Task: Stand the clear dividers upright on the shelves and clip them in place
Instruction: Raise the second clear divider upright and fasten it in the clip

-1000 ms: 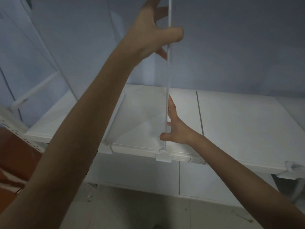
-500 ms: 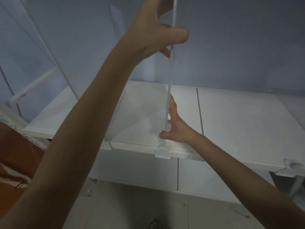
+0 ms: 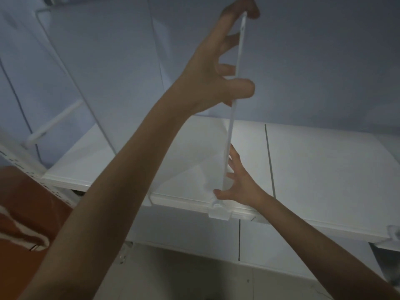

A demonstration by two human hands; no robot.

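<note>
A clear divider (image 3: 229, 135) stands upright, seen edge-on, on the white shelf (image 3: 324, 169). Its foot sits in a white clip (image 3: 218, 211) on the shelf's front edge. My left hand (image 3: 218, 68) grips the divider's front edge high up, thumb on the right side and fingers on the left. My right hand (image 3: 238, 182) holds the divider low down near the clip, thumb at its base and fingers spread along the right face. A second clear divider (image 3: 91, 87) stands upright further left on the same shelf.
Another white clip (image 3: 392, 233) sits on the shelf's front edge at the far right. A lower white shelf (image 3: 194, 234) lies beneath. A perforated white upright (image 3: 32, 174) and a reddish-brown floor (image 3: 26, 208) are at the left. The blue-grey back panel (image 3: 313, 61) closes the shelf behind.
The view has tipped up slightly, so the divider's top edge and my left fingertips now show. Both hands keep their hold on the divider; it stays upright in the clip.
</note>
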